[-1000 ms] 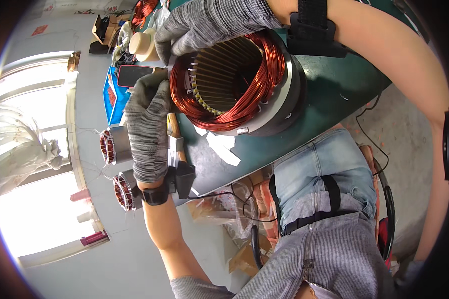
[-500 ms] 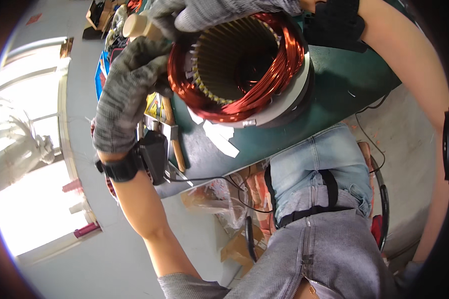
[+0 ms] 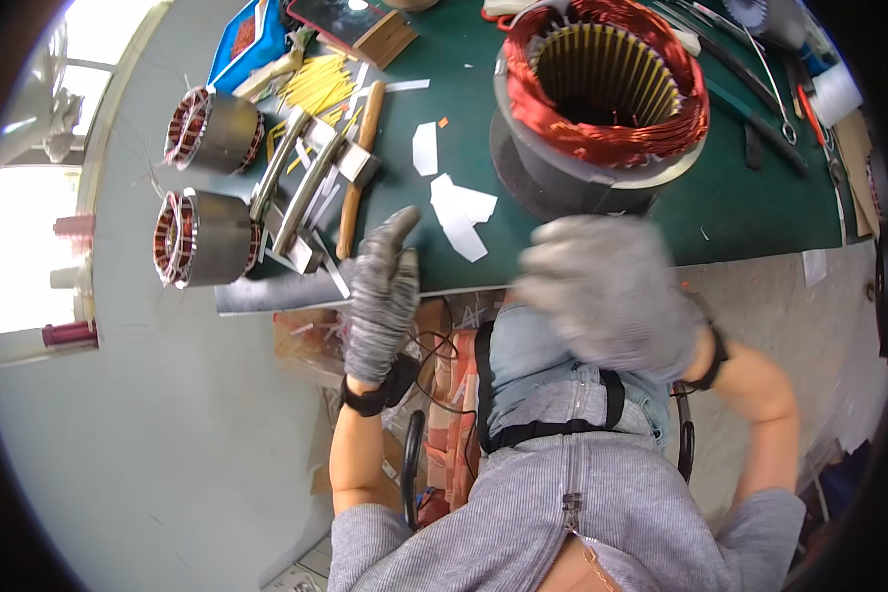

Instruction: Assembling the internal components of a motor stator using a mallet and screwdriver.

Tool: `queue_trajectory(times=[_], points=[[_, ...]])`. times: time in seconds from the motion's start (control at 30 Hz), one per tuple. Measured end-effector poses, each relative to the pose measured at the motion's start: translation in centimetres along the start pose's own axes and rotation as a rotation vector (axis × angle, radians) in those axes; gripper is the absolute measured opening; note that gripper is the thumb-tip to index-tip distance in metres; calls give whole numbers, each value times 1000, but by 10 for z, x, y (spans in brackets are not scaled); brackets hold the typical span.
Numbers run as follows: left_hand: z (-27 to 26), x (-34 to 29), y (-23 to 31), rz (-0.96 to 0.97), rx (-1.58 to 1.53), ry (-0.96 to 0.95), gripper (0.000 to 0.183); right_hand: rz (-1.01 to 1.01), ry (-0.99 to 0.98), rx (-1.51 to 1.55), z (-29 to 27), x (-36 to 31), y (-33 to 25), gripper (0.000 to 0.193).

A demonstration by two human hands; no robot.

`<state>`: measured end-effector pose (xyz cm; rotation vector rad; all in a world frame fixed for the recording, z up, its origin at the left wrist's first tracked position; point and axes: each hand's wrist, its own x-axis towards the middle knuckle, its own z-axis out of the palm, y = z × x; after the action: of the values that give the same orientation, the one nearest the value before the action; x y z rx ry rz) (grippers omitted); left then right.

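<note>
Head view shows both gloved hands empty: left hand (image 3: 383,296) flat-fingered, right hand (image 3: 612,291) blurred, spread, below the stator (image 3: 602,94).

I am looking down at a motor repair workshop. A green workbench (image 3: 582,237) carries a large motor stator (image 3: 602,99) near its far edge, wound with thick copper coils around a slotted steel core. Two smaller wound stators (image 3: 207,187) lie on their sides at the bench's left edge. Between them and the big one I see a wooden-handled hammer (image 3: 357,168), a heap of yellow insulation strips (image 3: 316,87), cut pieces of white insulating paper (image 3: 459,212), and metal bars (image 3: 301,192). Hand tools and cables lie along the right edge. Both hands wear grey knit work gloves (image 3: 380,296), and paper scraps litter the concrete floor (image 3: 839,296).
</note>
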<state>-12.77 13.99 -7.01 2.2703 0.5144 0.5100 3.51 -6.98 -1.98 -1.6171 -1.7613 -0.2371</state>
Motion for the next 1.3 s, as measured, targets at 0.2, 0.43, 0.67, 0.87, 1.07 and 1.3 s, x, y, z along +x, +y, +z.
queue_trajectory(times=[0.2, 0.43, 0.67, 0.87, 1.07, 1.3], points=[[21, 19, -9, 282, 404, -61, 50, 54, -277, -299, 98, -28, 1, 43], [44, 7, 1, 140, 593, 11, 60, 99, -121, -30, 46, -82, 22, 21], [42, -10, -12, 385, 558, 57, 54, 421, -24, 170, 37, -92, 12, 22], [39, -14, -9, 760, 468, -154, 42, 297, 123, 187, 0, -68, -2, 19], [36, 4, 2, 513, 464, -52, 22, 597, 264, 469, -5, -96, 1, 21], [36, 24, -15, 75, 175, -31, 16, 810, 302, 399, -37, -98, 4, 22]])
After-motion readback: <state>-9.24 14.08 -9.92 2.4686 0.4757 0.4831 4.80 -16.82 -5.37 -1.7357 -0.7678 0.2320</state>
